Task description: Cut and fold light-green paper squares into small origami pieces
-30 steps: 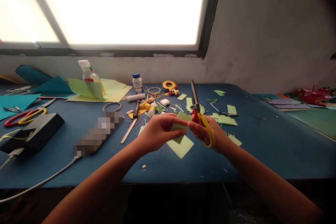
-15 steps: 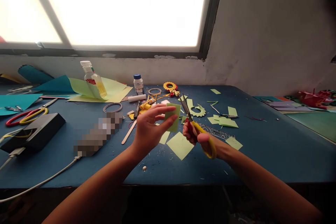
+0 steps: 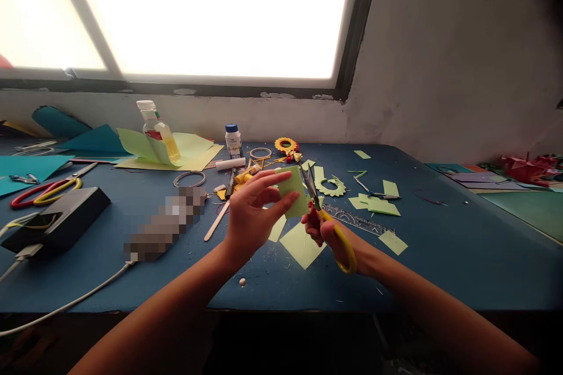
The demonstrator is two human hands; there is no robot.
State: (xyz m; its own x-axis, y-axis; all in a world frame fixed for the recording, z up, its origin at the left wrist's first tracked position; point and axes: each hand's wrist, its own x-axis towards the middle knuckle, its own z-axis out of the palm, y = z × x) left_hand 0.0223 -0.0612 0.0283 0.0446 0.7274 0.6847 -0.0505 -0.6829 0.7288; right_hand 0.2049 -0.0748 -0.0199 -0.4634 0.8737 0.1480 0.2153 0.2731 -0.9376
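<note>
My left hand point(image 3: 255, 208) pinches a small light green paper piece point(image 3: 294, 190) between thumb and fingers, raised above the table. In my right hand point(image 3: 323, 231) is a pair of scissors point(image 3: 343, 246) with yellow and red handles, fingers wrapped round them. The blades point up and away, parted a little, beside the right edge of the paper; whether they touch it I cannot tell. Below lies a larger green paper square point(image 3: 303, 244). A clear plastic stencil ruler point(image 3: 360, 221) lies just beyond my right hand, and a green paper ring with a toothed edge point(image 3: 333, 186) farther back.
On the blue table point(image 3: 440, 258), a bottle of yellowish liquid point(image 3: 160, 135) and a blue-capped bottle point(image 3: 233, 140) stand at the back. A second pair of scissors point(image 3: 57, 190), a black box point(image 3: 59, 222) and a white cable point(image 3: 74, 303) lie left. Green scraps point(image 3: 382, 206) lie right.
The scissors have come closer to the green paper, their blades now beside its edge. The paper has turned and shifted slightly up and right in my left hand.
</note>
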